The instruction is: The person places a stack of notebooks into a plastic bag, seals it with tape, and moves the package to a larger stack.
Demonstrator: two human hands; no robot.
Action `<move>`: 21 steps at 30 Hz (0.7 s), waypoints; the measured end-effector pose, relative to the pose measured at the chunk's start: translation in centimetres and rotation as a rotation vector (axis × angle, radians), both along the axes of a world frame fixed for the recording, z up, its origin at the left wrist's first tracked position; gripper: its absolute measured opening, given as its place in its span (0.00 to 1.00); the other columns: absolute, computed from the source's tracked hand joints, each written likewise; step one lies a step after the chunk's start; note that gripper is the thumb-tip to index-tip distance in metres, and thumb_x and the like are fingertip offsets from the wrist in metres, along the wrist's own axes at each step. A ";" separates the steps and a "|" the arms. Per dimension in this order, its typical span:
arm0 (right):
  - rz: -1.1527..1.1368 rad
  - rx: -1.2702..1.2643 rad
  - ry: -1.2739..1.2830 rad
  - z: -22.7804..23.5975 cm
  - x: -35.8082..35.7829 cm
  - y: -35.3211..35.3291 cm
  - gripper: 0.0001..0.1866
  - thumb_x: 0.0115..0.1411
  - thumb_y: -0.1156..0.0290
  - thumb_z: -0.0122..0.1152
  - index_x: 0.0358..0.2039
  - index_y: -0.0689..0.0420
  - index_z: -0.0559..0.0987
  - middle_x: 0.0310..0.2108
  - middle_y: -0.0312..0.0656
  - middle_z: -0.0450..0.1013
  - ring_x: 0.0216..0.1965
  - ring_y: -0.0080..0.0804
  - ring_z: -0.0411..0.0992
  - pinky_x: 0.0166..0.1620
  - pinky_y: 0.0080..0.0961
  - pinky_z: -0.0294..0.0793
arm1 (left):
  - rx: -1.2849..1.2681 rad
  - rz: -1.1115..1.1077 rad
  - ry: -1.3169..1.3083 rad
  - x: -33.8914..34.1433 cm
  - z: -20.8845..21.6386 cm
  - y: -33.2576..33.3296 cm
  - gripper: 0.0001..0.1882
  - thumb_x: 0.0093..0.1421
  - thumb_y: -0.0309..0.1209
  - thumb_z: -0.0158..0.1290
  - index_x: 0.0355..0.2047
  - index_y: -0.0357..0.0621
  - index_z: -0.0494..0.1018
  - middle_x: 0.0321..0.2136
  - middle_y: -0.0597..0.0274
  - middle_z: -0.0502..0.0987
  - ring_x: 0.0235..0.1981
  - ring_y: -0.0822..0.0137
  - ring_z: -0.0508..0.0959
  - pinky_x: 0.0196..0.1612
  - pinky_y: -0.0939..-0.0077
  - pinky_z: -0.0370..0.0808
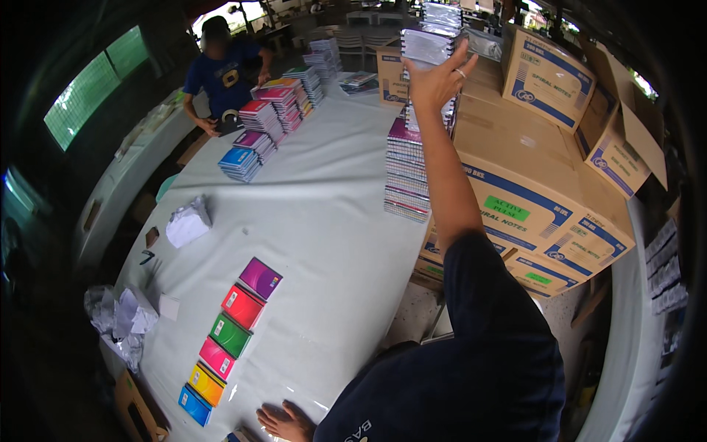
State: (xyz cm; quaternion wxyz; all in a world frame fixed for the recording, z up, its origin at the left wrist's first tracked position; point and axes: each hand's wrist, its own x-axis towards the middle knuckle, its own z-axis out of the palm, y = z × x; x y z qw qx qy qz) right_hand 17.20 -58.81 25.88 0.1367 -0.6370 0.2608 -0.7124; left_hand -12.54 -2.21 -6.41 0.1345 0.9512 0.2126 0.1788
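Reaching far up the table (331,243) with the right hand (440,79), thumb and fingers spread across a tall column of notebooks (431,46); impossible to tell whether gripping or only touching. Resting the left hand (286,422) open, palm down, at the near edge. About the column: spiral-bound, with pale, shiny grey-white faces and dark coils, rising at the right edge toward the far end, next to a purple-topped stack (405,131) with coils and page edges in many thin layers; too closely layered to count. By number: one such column, one purple-topped stack, and six single notebooks (231,334) in a slanting row toward the near left corner, in order from the far end one purple, one red, one green, one pink, one yellow-orange, one blue. Along the far left edge, several piles of notebooks (259,118), too crowded for a sure count, with one person (228,77) in a blue shirt beside them. At the left edge, one wad of white paper (189,221) and, nearer, one heap of clear plastic and paper (132,317). Beyond the right edge, at least four cartons (530,147), including one with raised flaps.
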 end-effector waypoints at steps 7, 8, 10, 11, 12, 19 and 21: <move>0.167 0.292 0.188 -0.9 -2.8 -4.1 0.62 0.31 0.53 0.78 0.63 0.61 0.53 0.49 0.61 0.69 0.51 0.58 0.68 0.53 0.38 0.67 | 0.028 0.000 -0.027 -0.1 -0.2 0.0 0.37 0.58 0.55 0.47 0.56 0.35 0.62 0.58 0.43 0.61 0.61 0.47 0.58 0.61 0.47 0.53; 0.188 0.199 0.135 -1.7 -2.7 -6.0 0.57 0.35 0.56 0.78 0.63 0.59 0.56 0.52 0.64 0.67 0.51 0.51 0.69 0.52 0.34 0.69 | 0.027 -0.006 -0.031 0.0 -0.3 -0.2 0.37 0.58 0.54 0.48 0.56 0.36 0.62 0.58 0.43 0.62 0.61 0.47 0.58 0.61 0.47 0.54; 0.487 0.239 -0.043 -2.5 -2.5 -8.3 0.55 0.37 0.61 0.78 0.62 0.63 0.56 0.49 0.60 0.70 0.49 0.45 0.71 0.53 0.33 0.68 | 0.032 -0.009 -0.040 0.1 -0.2 -0.4 0.36 0.57 0.54 0.49 0.56 0.36 0.63 0.57 0.44 0.63 0.61 0.48 0.59 0.60 0.47 0.54; 0.646 0.264 -0.135 -2.6 -2.4 -8.1 0.54 0.37 0.63 0.78 0.61 0.65 0.56 0.48 0.58 0.71 0.48 0.42 0.72 0.54 0.33 0.67 | 0.048 -0.007 -0.055 0.0 -0.4 -0.1 0.36 0.57 0.54 0.49 0.55 0.37 0.63 0.57 0.44 0.63 0.60 0.48 0.59 0.60 0.48 0.54; 0.668 0.310 -0.121 -2.7 -2.6 -8.0 0.54 0.38 0.65 0.77 0.62 0.65 0.55 0.48 0.57 0.72 0.48 0.41 0.72 0.52 0.31 0.68 | 0.064 -0.006 -0.070 -0.1 -0.8 0.1 0.36 0.57 0.54 0.49 0.55 0.37 0.64 0.57 0.45 0.64 0.60 0.48 0.60 0.60 0.48 0.54; 0.332 0.076 -0.019 -2.1 -5.2 -6.6 0.59 0.38 0.52 0.76 0.63 0.63 0.51 0.53 0.59 0.65 0.53 0.48 0.65 0.55 0.37 0.63 | 0.070 -0.019 -0.062 0.1 -0.7 -0.1 0.36 0.57 0.55 0.49 0.55 0.36 0.64 0.57 0.46 0.64 0.60 0.48 0.60 0.60 0.49 0.55; 0.152 -0.035 0.021 -0.7 -4.4 -4.0 0.61 0.36 0.46 0.74 0.63 0.61 0.51 0.56 0.60 0.60 0.57 0.50 0.60 0.58 0.41 0.57 | 0.053 -0.002 -0.041 0.1 -0.5 0.1 0.37 0.57 0.55 0.48 0.55 0.36 0.63 0.57 0.46 0.63 0.60 0.48 0.59 0.61 0.49 0.54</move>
